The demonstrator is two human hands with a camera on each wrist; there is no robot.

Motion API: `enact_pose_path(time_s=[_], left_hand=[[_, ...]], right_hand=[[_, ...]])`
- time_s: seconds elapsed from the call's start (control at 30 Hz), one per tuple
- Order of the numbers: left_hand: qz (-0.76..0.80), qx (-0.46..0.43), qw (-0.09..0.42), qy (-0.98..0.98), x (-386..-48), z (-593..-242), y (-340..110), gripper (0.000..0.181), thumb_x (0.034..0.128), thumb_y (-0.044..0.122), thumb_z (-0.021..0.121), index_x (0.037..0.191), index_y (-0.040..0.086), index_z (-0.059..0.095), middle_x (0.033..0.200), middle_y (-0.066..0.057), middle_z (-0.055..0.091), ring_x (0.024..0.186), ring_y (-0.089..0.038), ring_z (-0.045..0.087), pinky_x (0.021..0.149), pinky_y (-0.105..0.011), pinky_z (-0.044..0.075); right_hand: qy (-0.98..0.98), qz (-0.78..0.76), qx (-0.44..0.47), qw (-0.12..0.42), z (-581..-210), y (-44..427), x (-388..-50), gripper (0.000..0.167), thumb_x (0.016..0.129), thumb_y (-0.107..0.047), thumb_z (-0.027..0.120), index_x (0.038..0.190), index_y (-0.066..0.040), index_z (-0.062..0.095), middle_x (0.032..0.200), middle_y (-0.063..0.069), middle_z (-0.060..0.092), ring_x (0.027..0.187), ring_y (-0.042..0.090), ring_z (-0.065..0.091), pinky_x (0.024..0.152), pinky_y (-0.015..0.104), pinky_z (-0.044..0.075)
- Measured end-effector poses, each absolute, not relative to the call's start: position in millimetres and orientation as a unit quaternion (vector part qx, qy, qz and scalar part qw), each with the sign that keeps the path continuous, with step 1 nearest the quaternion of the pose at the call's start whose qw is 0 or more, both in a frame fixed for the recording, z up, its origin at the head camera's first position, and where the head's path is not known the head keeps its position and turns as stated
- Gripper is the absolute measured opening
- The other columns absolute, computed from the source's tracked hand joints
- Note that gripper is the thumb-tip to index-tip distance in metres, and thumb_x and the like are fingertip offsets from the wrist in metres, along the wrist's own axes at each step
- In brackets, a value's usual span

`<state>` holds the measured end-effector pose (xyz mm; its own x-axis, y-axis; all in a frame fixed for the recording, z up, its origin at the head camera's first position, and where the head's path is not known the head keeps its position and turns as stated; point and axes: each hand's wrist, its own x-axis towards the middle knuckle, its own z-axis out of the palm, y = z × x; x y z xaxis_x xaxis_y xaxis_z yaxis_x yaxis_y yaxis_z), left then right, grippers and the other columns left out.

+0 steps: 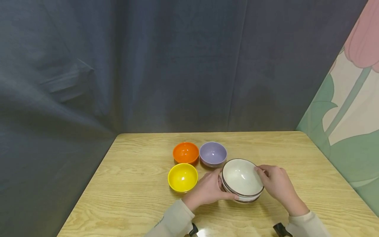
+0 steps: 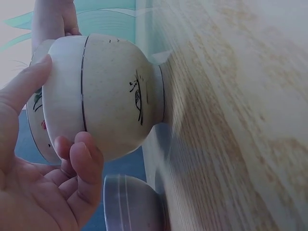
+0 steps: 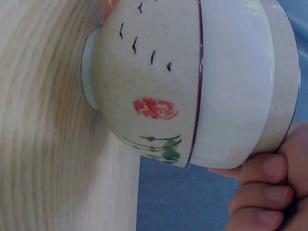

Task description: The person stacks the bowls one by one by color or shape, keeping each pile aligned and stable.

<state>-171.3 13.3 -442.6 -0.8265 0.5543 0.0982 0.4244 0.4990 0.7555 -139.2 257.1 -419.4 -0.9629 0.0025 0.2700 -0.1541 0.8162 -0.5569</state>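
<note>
Three nested bowls stand on the table at the right of the group. On top is a cream bowl (image 1: 242,176) with a dark rim; below it sits a plain white bowl (image 2: 65,91), and at the bottom a speckled bowl (image 3: 149,72) with painted marks, its foot on the wood. My left hand (image 1: 208,189) holds the stack from the left, thumb in front, fingertips at the white bowl and near the bottom bowl's rim. From the right, my right hand (image 1: 276,182) pinches the top bowl's rim, thumb at the inner side, fingers curled outside.
Left of the stack are a yellow bowl (image 1: 182,178), an orange bowl (image 1: 185,153) and a purple bowl (image 1: 213,154), close together. The wooden table (image 1: 124,184) ends at a dark curtain (image 1: 183,65) behind and a flower-patterned cloth (image 1: 349,131) on the right.
</note>
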Motion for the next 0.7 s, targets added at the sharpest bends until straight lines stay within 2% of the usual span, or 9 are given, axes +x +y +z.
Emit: enact_pose_path(time_s=[0.23,0.33,0.47,0.53,0.7], left_hand=[[0.406,0.28,0.087,0.866,-170.7,-443.5,12.6,0.098,0.0683,0.059,0.086,0.149,0.026,0.042,0.136,0.012,0.059,0.121,-0.005,0.056,0.1,-0.033,0.048],[0.404,0.284,0.101,0.864,-171.7,-445.6,11.8,0.097,0.0704,0.061,0.084,0.15,0.03,0.039,0.138,0.012,0.058,0.122,-0.006,0.056,0.1,-0.033,0.048],[0.411,0.297,0.113,0.854,-172.3,-447.1,10.6,0.093,0.0739,0.06,0.082,0.151,0.031,0.037,0.139,0.012,0.057,0.124,-0.005,0.055,0.102,-0.033,0.047],[0.416,0.306,0.111,0.849,-172.4,-447.2,10.2,0.092,0.0751,0.059,0.082,0.15,0.031,0.037,0.139,0.012,0.057,0.124,-0.004,0.054,0.103,-0.032,0.046],[0.425,0.32,0.109,0.839,-172.7,-447.5,10.2,0.09,0.0768,0.056,0.082,0.151,0.032,0.036,0.14,0.013,0.056,0.125,-0.004,0.053,0.104,-0.032,0.045]], right_hand=[[-0.941,0.31,0.031,0.133,-421.1,256.8,-138.7,0.029,0.101,-0.015,0.058,0.107,0.01,0.072,0.085,0.018,0.073,0.067,0.017,0.066,0.052,0.027,0.051],[-0.939,0.317,0.024,0.129,-420.1,256.4,-138.9,0.03,0.1,-0.017,0.058,0.107,0.009,0.072,0.072,0.011,0.069,0.058,0.013,0.057,0.047,0.026,0.046],[-0.941,0.317,0.015,0.116,-419.2,256.3,-138.5,0.032,0.099,-0.02,0.059,0.108,0.009,0.071,0.058,0.0,0.055,0.049,0.011,0.043,0.042,0.026,0.038],[-0.942,0.315,0.013,0.112,-419.3,256.8,-138.5,0.032,0.099,-0.02,0.059,0.109,0.009,0.071,0.058,0.0,0.054,0.049,0.011,0.043,0.042,0.026,0.038],[-0.941,0.32,0.017,0.11,-420.3,258.0,-138.0,0.032,0.099,-0.018,0.06,0.108,0.011,0.07,0.069,0.007,0.065,0.054,0.014,0.049,0.045,0.026,0.042]])
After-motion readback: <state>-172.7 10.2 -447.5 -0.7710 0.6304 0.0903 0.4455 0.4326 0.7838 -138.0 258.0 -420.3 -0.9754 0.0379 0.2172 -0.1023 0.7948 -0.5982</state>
